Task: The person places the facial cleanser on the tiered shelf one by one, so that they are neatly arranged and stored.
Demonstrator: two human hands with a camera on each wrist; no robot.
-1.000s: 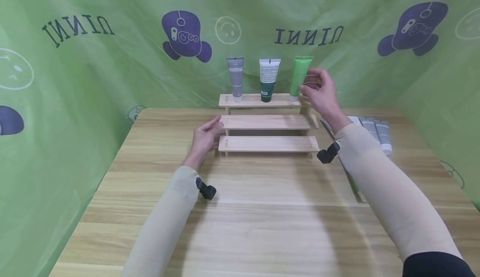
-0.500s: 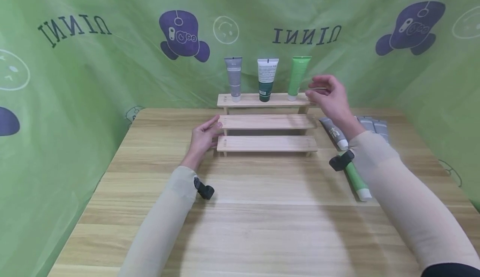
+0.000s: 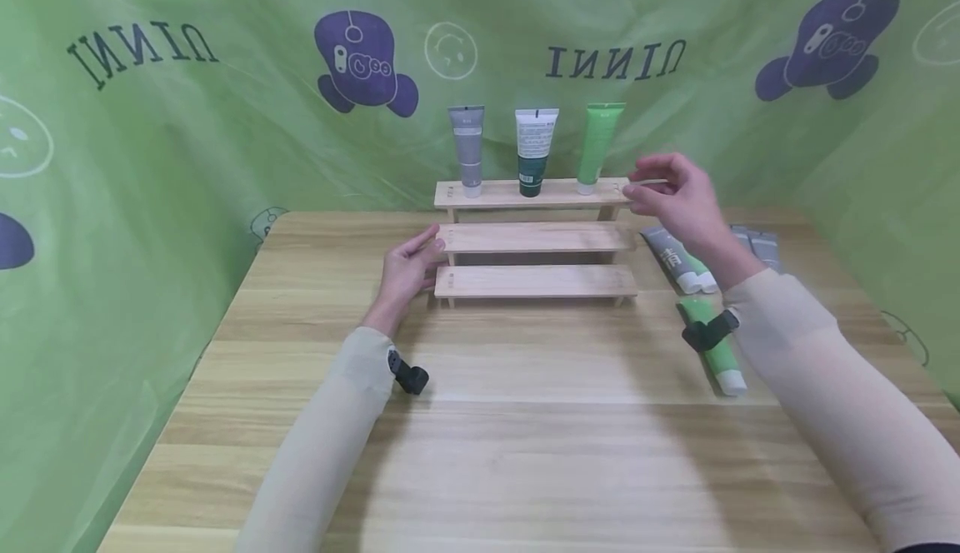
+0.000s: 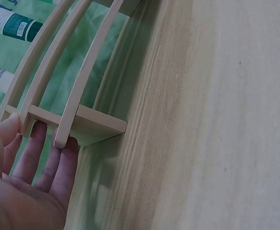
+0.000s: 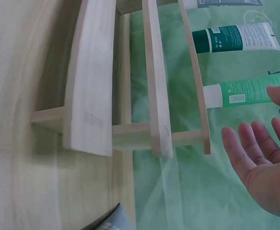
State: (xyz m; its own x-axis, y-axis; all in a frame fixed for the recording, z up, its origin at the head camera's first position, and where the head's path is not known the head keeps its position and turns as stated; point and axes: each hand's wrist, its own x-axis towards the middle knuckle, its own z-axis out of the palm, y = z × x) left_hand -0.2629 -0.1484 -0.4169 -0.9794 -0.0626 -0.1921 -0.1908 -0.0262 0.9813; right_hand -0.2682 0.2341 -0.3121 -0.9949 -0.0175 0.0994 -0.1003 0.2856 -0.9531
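Observation:
A three-tier wooden display rack [image 3: 534,238] stands on the table. On its top shelf stand a grey tube [image 3: 468,146], a white and dark green tube [image 3: 533,149] and a bright green tube [image 3: 598,145], all upright on their caps. My left hand [image 3: 407,274] holds the rack's left end; in the left wrist view the thumb lies at a shelf's end and the fingers reach up among the shelf ends. Just right of the top shelf, my right hand [image 3: 678,199] is apart from the bright green tube [image 5: 245,91], its fingers loosely bent around nothing.
Right of the rack, more tubes lie on the table [image 3: 525,461]: a grey tube [image 3: 672,260], a green tube [image 3: 722,357] and others partly behind my right forearm. A green printed curtain [image 3: 225,120] hangs close behind the rack.
My right hand has let go of the bright green tube and moved right and slightly down, uncovering tubes on the table. The left hand stays at the rack. The head view has tilted slightly.

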